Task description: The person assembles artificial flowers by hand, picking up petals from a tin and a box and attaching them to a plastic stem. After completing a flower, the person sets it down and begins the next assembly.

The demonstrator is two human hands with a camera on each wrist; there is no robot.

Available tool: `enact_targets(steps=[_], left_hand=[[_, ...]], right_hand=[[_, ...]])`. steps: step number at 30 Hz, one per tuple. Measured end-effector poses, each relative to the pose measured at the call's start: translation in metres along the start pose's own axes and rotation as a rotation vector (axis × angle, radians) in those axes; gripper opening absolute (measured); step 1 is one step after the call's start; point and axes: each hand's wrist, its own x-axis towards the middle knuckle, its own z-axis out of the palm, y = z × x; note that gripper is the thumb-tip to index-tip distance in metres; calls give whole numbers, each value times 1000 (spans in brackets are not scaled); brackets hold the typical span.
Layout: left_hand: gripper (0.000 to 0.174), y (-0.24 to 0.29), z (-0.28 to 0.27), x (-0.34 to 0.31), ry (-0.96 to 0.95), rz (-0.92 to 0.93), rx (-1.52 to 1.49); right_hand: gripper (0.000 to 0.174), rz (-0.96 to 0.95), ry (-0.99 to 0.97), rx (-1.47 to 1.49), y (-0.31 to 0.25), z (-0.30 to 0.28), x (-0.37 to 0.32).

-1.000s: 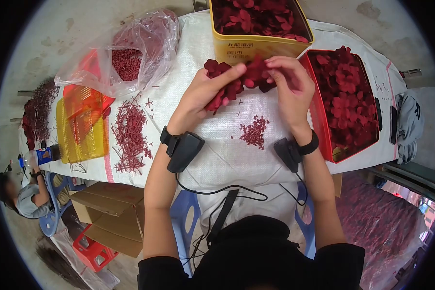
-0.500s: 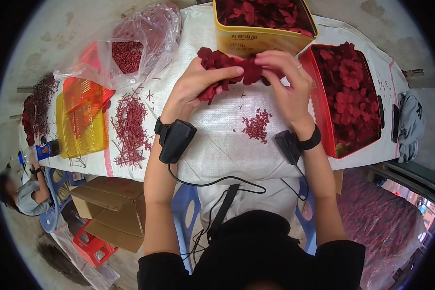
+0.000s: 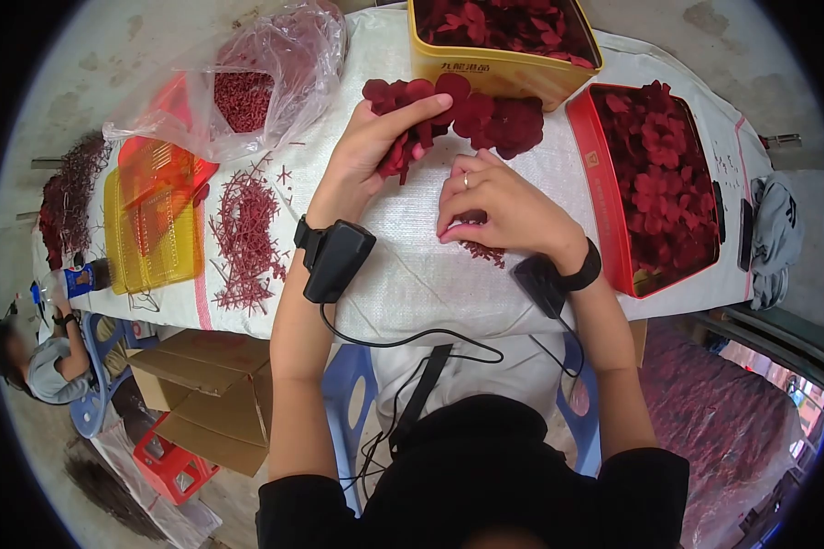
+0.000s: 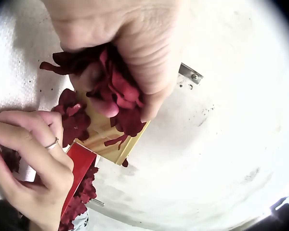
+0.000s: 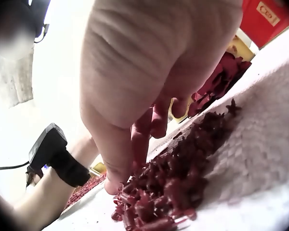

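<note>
My left hand (image 3: 371,146) pinches a bunch of dark red flowers (image 3: 398,156) between thumb and fingers, near the yellow tin (image 3: 485,78). More dark red flowers (image 3: 513,126) show just right of the bunch; whether they join it, I cannot tell. Lower down, my right hand (image 3: 508,201), with a ring on one finger, is over a small pile of short red pieces (image 3: 488,253). In the right wrist view its thumb and bent fingers (image 5: 140,137) reach down to the pile (image 5: 168,192); whether a piece is between the fingertips is hidden.
A red box (image 3: 604,201) of red flowers stands at the right. Toward the left are a clear plastic bag (image 3: 298,69) with red bits, a pile of red stems (image 3: 247,238) and a yellow tray (image 3: 124,247). A person (image 3: 55,366) sits at the far left.
My right hand has left the flowers and moved down toward me, over the small pile. The left hand still holds its bunch, and the flowers beside it are now uncovered.
</note>
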Motion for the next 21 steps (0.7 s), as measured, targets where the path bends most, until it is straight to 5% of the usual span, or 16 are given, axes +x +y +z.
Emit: enact_targets(steps=[9, 12, 16, 21], left_hand=[[21, -5, 3, 3, 72, 143, 208], [23, -8, 7, 2, 83, 198, 243], [25, -7, 14, -2, 53, 240, 260], [27, -5, 18, -6, 52, 247, 270]], right_hand=[[8, -12, 178, 454, -8, -21, 3], [8, 133, 579, 652, -4, -17, 1], [8, 224, 858, 431, 14, -14, 2], [9, 190, 882, 502, 8, -15, 5]])
